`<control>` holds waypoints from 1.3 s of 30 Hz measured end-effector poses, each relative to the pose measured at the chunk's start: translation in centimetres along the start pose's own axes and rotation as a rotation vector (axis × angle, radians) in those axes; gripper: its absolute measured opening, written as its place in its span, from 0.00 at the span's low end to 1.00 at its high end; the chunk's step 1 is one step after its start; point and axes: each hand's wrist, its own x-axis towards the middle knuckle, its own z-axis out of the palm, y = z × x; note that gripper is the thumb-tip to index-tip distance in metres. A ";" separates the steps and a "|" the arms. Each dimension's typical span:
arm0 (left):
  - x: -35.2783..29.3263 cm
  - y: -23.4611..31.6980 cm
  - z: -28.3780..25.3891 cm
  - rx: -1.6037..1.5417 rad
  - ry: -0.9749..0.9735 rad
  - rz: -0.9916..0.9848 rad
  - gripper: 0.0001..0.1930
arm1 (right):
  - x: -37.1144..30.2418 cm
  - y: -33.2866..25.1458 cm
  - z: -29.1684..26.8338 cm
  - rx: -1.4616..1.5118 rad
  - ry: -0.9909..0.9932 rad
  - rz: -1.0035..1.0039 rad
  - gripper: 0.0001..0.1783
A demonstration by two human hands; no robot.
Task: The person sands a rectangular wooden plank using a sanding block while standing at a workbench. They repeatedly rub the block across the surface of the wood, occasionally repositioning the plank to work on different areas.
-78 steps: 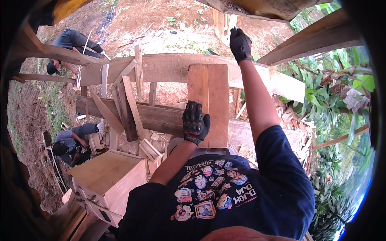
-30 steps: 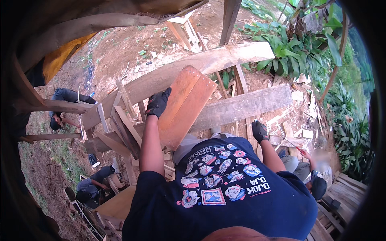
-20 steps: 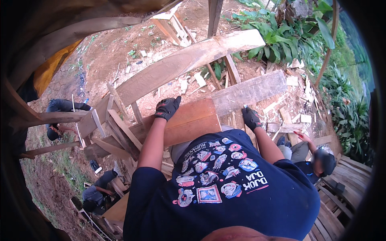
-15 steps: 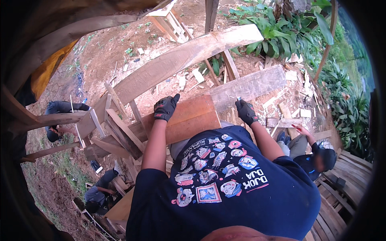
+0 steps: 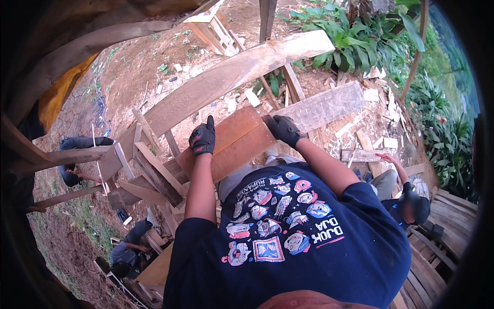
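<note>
Closest to the camera, the person's dark printed shirt fills the lower frame, and both forearms run up from it to a reddish-brown board (image 5: pixel 234 141) held flat in front of the body. The left hand (image 5: pixel 203 138), in a black glove, is clamped over the board's left long edge, fingers curled on top. The right hand (image 5: pixel 283 129), gloved the same way, is closed on the board's upper right corner, where that corner meets a grey weathered plank (image 5: pixel 321 107) lying crosswise.

Judging by the hold, the step in hand looks like seating the board on the timber frame, so the next move likely calls for a steady two-handed slide with the long edges kept parallel to the pale slanted beam (image 5: pixel 231 77) just beyond it.

Room is tight on the left: slanted struts (image 5: pixel 154 167) crowd right up against that edge. On the right the board abuts the grey plank, so only the side nearest the body has free space. Below and to the right a seated co-worker (image 5: pixel 399 193) reaches a hand toward scrap pieces, well apart from the board. Farther left, another person (image 5: pixel 77 154) bends over bare earth, and beyond the beam lie offcuts, red soil and leafy plants (image 5: pixel 360 41).
</note>
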 end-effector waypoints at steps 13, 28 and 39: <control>-5.2 1.6 1.5 -0.072 0.487 0.255 0.28 | 7.1 -3.9 1.6 -0.157 0.222 -0.427 0.22; -5.0 1.4 1.1 -0.143 0.454 0.230 0.25 | 9.8 -8.5 0.4 -0.451 0.116 -0.517 0.15; -4.6 1.8 0.7 -0.193 0.468 0.234 0.26 | 7.1 -4.8 0.9 -0.476 0.071 -0.555 0.16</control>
